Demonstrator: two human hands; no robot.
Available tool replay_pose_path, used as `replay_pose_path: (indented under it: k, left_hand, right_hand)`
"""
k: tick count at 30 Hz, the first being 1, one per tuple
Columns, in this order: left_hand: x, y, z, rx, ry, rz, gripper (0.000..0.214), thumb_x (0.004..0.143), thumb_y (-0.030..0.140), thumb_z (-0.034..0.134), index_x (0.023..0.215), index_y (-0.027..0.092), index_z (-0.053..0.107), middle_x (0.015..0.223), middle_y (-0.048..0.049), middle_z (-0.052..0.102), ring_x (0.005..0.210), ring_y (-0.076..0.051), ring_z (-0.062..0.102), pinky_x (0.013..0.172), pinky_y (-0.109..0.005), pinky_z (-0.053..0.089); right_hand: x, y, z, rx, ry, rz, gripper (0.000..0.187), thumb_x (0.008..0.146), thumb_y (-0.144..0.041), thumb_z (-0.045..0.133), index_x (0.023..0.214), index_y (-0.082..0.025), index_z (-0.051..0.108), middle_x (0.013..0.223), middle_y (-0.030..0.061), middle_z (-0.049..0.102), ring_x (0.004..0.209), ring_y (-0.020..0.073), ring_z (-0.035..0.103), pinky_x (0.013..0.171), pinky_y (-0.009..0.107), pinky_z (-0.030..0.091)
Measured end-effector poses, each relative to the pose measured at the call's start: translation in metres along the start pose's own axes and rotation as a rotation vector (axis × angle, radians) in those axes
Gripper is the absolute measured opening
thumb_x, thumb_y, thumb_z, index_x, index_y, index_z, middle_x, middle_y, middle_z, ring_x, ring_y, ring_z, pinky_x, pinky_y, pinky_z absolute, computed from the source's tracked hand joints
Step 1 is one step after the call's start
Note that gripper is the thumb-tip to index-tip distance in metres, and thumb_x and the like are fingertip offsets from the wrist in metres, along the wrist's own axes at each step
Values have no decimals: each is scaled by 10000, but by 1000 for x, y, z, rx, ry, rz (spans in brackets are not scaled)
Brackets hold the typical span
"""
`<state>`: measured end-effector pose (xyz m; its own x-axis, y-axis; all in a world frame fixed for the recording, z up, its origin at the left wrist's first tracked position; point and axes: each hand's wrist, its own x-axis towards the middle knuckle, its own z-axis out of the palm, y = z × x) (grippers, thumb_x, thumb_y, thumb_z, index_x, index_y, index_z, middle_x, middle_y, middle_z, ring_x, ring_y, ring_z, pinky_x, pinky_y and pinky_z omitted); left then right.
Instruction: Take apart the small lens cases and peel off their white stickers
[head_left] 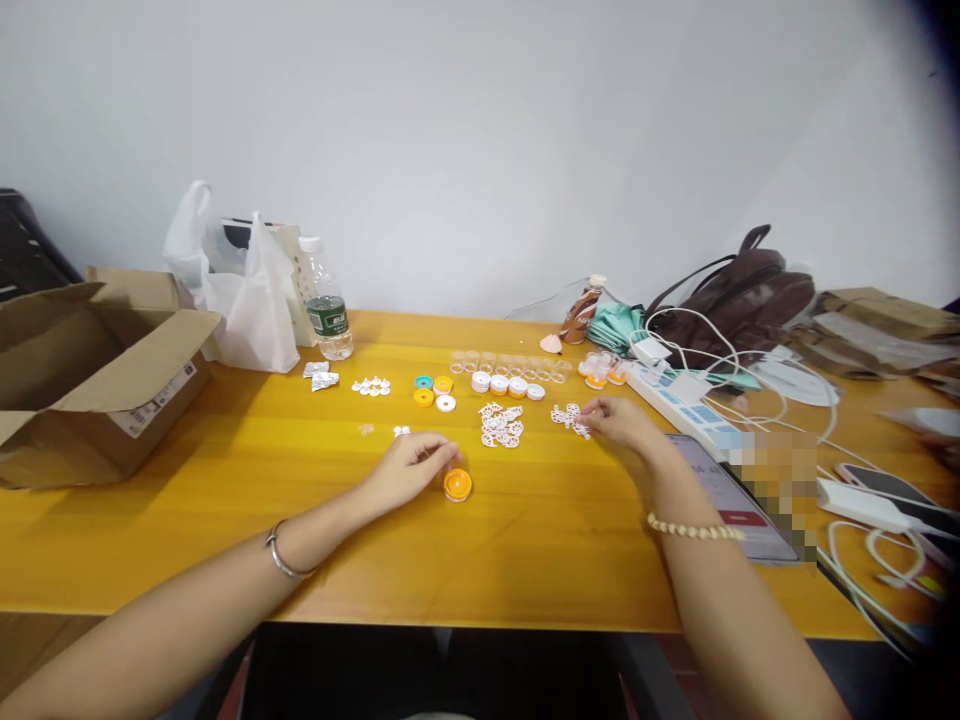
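Observation:
My left hand [411, 464] rests on the yellow table [225, 500] with curled fingers touching an orange round cap [457, 485]. My right hand [619, 420] reaches forward and pinches at a small cluster of white flat pieces [568, 417]. A larger pile of white pieces [501, 424] lies between the hands. Behind it stand several small round caps, white, orange and teal [495, 383], and a row of clear little cups [510, 362]. A bangle is on my left wrist, a bead bracelet on my right.
An open cardboard box [82, 370] sits at the left, with a white plastic bag [240, 290] and a water bottle [327, 300] behind. At the right lie a power strip [675, 395] with cables, a phone [731, 495], a brown bag [735, 295] and a teal umbrella [615, 327].

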<state>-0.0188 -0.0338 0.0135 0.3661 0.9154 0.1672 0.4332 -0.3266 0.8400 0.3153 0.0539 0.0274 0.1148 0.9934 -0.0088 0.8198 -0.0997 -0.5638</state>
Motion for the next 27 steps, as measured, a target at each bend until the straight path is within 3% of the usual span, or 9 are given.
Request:
replay_pose_path:
  k: [4, 7, 12, 15, 21, 27]
  left_hand:
    - [-1, 0, -2, 11, -17, 10, 293, 834, 391, 481, 821, 153, 650, 770, -25, 632, 662, -118, 510, 610, -229, 389]
    - [-2, 0, -2, -3, -72, 24, 285, 781, 413, 561, 893, 162, 635, 779, -20, 598, 666, -113, 495, 605, -223, 385]
    - [-6, -4, -4, 60, -203, 53, 452, 642, 406, 703, 1021, 192, 581, 904, -33, 547, 782, -143, 499, 685, -249, 411]
    - [-8, -6, -4, 111, -230, 66, 470, 627, 345, 714, 1041, 192, 552, 942, -38, 539, 827, -158, 509, 732, -269, 418]
    - [-7, -4, -1, 169, -196, 84, 302, 679, 350, 662, 904, 173, 564, 856, -25, 559, 747, -148, 511, 658, -247, 404]
    - [-4, -8, 3, 197, -156, 76, 382, 637, 480, 688, 822, 165, 579, 760, -9, 575, 692, -142, 509, 618, -234, 379]
  right_hand:
    - [-6, -8, -2, -23, 4, 24, 126, 658, -251, 649, 679, -159, 566, 546, 7, 610, 523, 145, 555, 496, 232, 377]
    - [-7, -10, -4, -56, 90, 2, 203, 640, -326, 680, 628, -167, 554, 521, -1, 567, 502, 145, 520, 490, 245, 353]
    - [-15, -25, 1, 78, 255, -211, 346, 698, -515, 604, 668, -177, 539, 510, -28, 467, 474, 113, 424, 461, 237, 311]
    - [-32, -48, 17, 200, 106, -436, 392, 697, -566, 590, 719, -176, 548, 530, -38, 440, 486, 105, 395, 458, 228, 312]
    - [-81, -96, 67, 165, -317, -822, 447, 602, -518, 719, 856, -192, 549, 757, -2, 553, 674, 135, 491, 607, 245, 403]
    - [-88, -102, 82, 136, -407, -856, 417, 644, -527, 687, 832, -182, 549, 763, 4, 566, 682, 137, 506, 610, 245, 407]
